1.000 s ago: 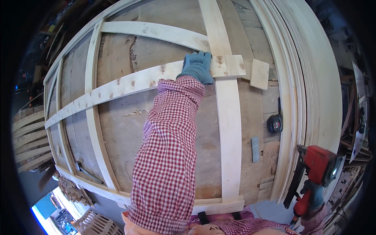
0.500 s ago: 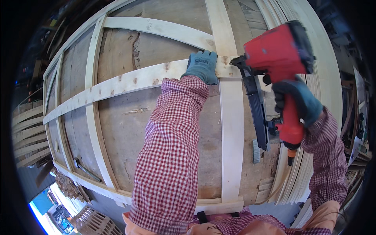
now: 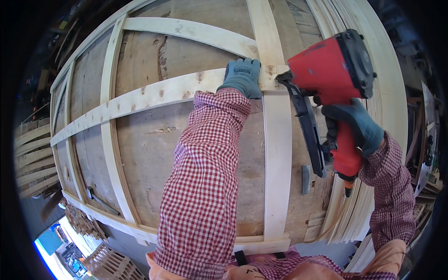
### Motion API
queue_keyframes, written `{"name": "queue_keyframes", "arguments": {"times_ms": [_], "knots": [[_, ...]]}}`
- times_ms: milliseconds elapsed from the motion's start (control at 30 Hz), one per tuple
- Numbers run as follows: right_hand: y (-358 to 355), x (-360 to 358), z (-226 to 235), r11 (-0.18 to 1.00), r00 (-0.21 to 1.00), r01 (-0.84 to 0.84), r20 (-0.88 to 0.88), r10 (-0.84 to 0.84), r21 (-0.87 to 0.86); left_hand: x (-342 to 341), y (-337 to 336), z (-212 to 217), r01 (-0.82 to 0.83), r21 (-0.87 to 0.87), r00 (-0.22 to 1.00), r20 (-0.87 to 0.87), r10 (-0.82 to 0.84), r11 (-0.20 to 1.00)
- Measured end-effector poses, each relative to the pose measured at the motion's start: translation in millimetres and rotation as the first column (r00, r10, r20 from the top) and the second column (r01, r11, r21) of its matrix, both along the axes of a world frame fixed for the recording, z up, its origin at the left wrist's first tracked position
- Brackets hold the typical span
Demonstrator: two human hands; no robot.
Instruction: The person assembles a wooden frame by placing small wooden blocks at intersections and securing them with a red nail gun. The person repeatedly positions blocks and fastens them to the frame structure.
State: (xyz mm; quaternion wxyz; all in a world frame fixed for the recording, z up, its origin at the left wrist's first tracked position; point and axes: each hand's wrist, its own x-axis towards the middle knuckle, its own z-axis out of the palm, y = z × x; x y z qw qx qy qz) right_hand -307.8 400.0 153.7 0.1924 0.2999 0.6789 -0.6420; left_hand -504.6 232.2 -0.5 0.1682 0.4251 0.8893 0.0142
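My left hand [image 3: 241, 77], in a blue-green work glove, is closed over a long pale wooden slat [image 3: 154, 93], its fingers curled toward the far edge. This slat crosses an upright board [image 3: 277, 163] just right of the hand. In my right hand [image 3: 357, 126], also gloved, is the handle of a red and black nail gun [image 3: 322, 67]. The gun's black nose is at the slat's right end, over the crossing; I cannot tell whether it touches the wood. Its long dark magazine [image 3: 305, 126] slants down toward me.
More slats form a frame on the wooden work surface [image 3: 149, 163]. A hammer [image 3: 103, 202] lies at the lower left, and a strip of nails [image 3: 305, 179] right of the upright board. Long boards [image 3: 387, 93] are stacked along the right. Pallet-like wood [image 3: 112, 261] stands lower left.
The nail gun has shifted slightly down and tilted a little, with my right hand moving along. My left hand stays on the slat.
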Motion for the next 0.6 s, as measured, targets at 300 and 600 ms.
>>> {"name": "queue_keyframes", "arguments": {"times_ms": [300,600], "knots": [[-6.9,-2.2,0.6,0.999,0.993,0.04,0.112,-0.037,-0.025,-1.1,0.7,-3.0,0.001,0.01,1.0,0.006,-0.001,1.0],[-8.6,130.2,3.9,0.994,0.993,-0.103,0.064,0.1,0.046,-0.1,0.9,0.9,-0.004,-0.013,1.0,0.029,0.005,1.0]]}}
